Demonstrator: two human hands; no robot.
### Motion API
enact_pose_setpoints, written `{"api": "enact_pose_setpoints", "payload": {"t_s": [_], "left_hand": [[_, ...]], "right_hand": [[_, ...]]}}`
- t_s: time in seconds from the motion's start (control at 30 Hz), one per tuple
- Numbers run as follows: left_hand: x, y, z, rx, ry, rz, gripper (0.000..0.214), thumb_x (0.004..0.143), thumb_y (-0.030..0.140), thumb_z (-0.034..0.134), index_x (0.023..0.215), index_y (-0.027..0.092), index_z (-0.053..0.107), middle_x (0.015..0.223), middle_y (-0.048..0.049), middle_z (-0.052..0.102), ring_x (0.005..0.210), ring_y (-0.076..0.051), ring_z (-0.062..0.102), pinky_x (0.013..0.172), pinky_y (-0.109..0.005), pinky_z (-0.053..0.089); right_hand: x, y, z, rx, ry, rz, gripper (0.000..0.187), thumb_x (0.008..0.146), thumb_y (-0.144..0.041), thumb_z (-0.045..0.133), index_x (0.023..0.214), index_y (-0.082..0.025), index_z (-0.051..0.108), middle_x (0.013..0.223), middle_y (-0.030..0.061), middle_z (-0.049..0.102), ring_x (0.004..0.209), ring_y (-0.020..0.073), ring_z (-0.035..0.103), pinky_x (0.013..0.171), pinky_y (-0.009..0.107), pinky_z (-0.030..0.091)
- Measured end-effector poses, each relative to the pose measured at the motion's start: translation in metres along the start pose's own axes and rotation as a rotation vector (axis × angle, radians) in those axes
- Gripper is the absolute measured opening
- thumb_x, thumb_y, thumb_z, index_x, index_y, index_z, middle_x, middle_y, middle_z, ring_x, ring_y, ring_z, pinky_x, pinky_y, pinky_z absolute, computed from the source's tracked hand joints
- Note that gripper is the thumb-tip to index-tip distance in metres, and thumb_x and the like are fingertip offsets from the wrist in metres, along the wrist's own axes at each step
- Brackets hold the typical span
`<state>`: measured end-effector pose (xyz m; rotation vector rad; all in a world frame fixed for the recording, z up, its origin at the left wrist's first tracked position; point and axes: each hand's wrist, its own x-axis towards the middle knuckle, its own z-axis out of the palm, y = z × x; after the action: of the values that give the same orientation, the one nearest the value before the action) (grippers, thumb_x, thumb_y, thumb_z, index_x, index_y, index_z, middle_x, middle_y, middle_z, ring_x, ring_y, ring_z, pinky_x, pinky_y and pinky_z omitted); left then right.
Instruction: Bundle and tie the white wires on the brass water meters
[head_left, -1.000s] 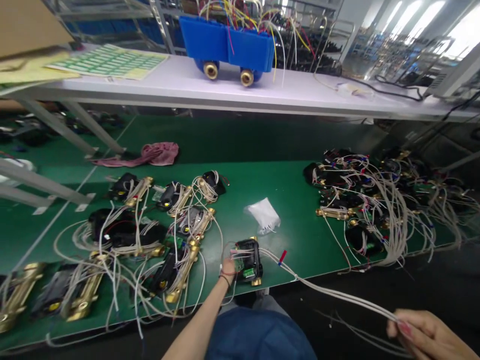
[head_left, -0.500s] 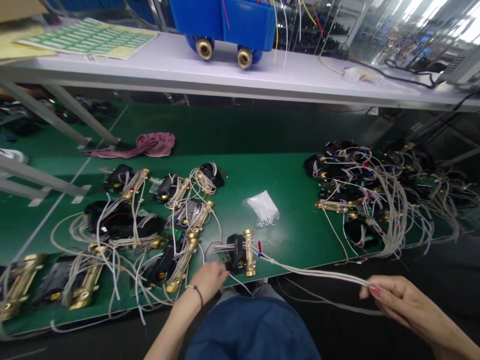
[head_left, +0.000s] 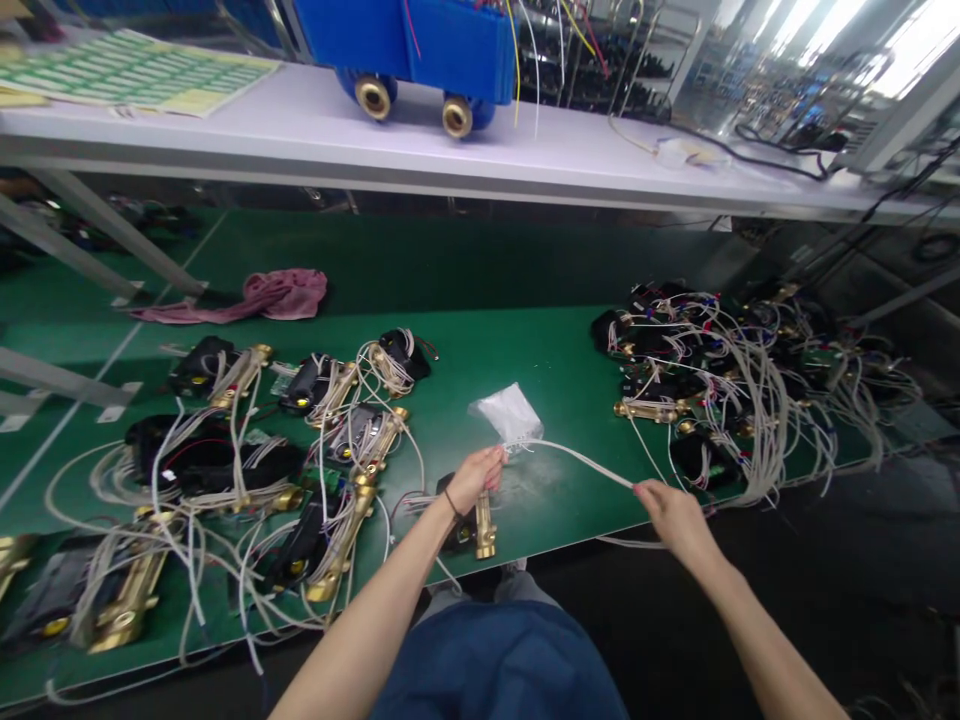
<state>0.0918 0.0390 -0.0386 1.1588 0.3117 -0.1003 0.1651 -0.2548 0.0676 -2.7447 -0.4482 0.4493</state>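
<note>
My left hand is closed, pinching thin white cables just in front of a small clear plastic bag of white pieces. The cables arch from there to my right hand, whose fingers are closed round them near the table's front edge. Under my left hand and wrist lies a meter unit with a brass pipe fitting and a black housing, partly hidden by the hand. Loose cable hangs below my right hand.
On the left of the green table lie several brass-and-black meter units with tangled cables. A dense pile of similar units sits on the right. Behind are a pink cloth and a shelf carrying blue meters.
My left hand has moved up and right from beside the black housing and taken hold of the cables. My right hand, still gripping them, has come up and left, nearer the table.
</note>
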Motion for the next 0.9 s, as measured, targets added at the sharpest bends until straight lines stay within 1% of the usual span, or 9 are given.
{"api": "enact_pose_setpoints", "payload": {"t_s": [0.1,0.17,0.3,0.4,0.5,0.6,0.7,0.8,0.9], "left_hand": [[0.002,-0.001,0.009,0.03,0.046,0.057,0.037,0.076,0.05,0.047,0.083,0.014,0.054,0.047,0.004,0.049,0.045,-0.01,0.046,0.051,-0.024,0.037],[-0.001,-0.003,0.018,0.129,0.022,0.091,0.036,0.076,0.049,0.047,0.082,0.014,0.055,0.064,-0.0029,0.061,0.061,-0.014,0.055,0.061,-0.026,0.041],[-0.013,-0.007,0.029,0.442,-0.109,0.081,0.038,0.08,0.049,0.04,0.069,0.017,0.057,0.056,-0.0009,0.057,0.053,-0.013,0.05,0.054,-0.025,0.036],[-0.021,-0.003,0.026,0.534,-0.198,0.037,0.046,0.079,0.052,0.041,0.051,0.017,0.049,0.042,0.0029,0.043,0.041,-0.009,0.036,0.043,-0.024,0.025],[-0.023,0.007,0.009,0.325,-0.276,-0.097,0.048,0.075,0.054,0.049,0.045,0.018,0.036,0.038,0.007,0.029,0.035,-0.005,0.021,0.038,-0.024,0.013],[-0.022,0.018,-0.016,-0.107,-0.181,-0.143,0.048,0.079,0.055,0.042,0.049,0.02,0.027,0.038,0.0102,0.018,0.032,-0.004,0.011,0.035,-0.022,0.008],[-0.018,0.024,-0.029,-0.428,-0.028,-0.066,0.04,0.083,0.047,0.04,0.056,0.019,0.032,0.04,0.0112,0.018,0.031,-0.003,0.013,0.034,-0.018,0.012],[-0.013,0.02,-0.017,-0.439,0.082,-0.007,0.03,0.079,0.043,0.05,0.067,0.017,0.041,0.046,0.0076,0.037,0.038,-0.005,0.035,0.04,-0.017,0.028],[-0.01,0.008,0.008,-0.152,0.09,0.028,0.035,0.077,0.051,0.047,0.067,0.017,0.045,0.061,-0.001,0.056,0.056,-0.012,0.053,0.054,-0.024,0.04]], "right_hand": [[-0.003,-0.047,0.058,-0.264,-0.163,-0.039,0.033,0.087,-0.032,0.035,0.082,-0.016,0.063,0.072,0.0114,0.064,0.066,0.0225,0.06,0.056,0.028,0.038],[-0.004,-0.085,0.079,-0.24,-0.276,-0.198,0.027,0.086,-0.027,0.037,0.088,-0.016,0.062,0.077,0.012,0.066,0.072,0.0223,0.062,0.059,0.027,0.039],[0.01,-0.128,0.077,-0.023,-0.316,-0.445,0.023,0.083,-0.024,0.04,0.088,-0.018,0.062,0.081,0.0073,0.066,0.078,0.0176,0.061,0.067,0.023,0.039],[0.03,-0.116,0.06,0.048,-0.267,-0.387,0.025,0.078,-0.039,0.05,0.073,-0.018,0.062,0.069,0.0039,0.064,0.067,0.0166,0.059,0.06,0.023,0.037],[0.044,-0.073,0.047,0.221,-0.188,-0.289,0.033,0.071,-0.049,0.057,0.065,-0.016,0.059,0.058,-0.0001,0.057,0.055,0.0128,0.051,0.052,0.022,0.033],[0.045,-0.02,0.041,0.449,-0.183,-0.153,0.039,0.072,-0.053,0.052,0.07,-0.014,0.058,0.051,-0.003,0.05,0.048,0.0101,0.043,0.047,0.021,0.029],[0.033,0.012,0.046,0.463,-0.126,-0.064,0.043,0.078,-0.054,0.044,0.085,-0.014,0.061,0.053,-0.0018,0.05,0.048,0.0123,0.045,0.047,0.022,0.031],[0.014,-0.003,0.063,0.196,-0.078,-0.084,0.04,0.084,-0.046,0.036,0.079,-0.017,0.064,0.058,0.0029,0.057,0.056,0.0169,0.053,0.054,0.025,0.035],[-0.001,-0.059,0.08,-0.033,-0.233,-0.26,0.035,0.085,-0.035,0.038,0.068,-0.018,0.063,0.064,0.0062,0.062,0.064,0.0196,0.058,0.059,0.026,0.036]]}}
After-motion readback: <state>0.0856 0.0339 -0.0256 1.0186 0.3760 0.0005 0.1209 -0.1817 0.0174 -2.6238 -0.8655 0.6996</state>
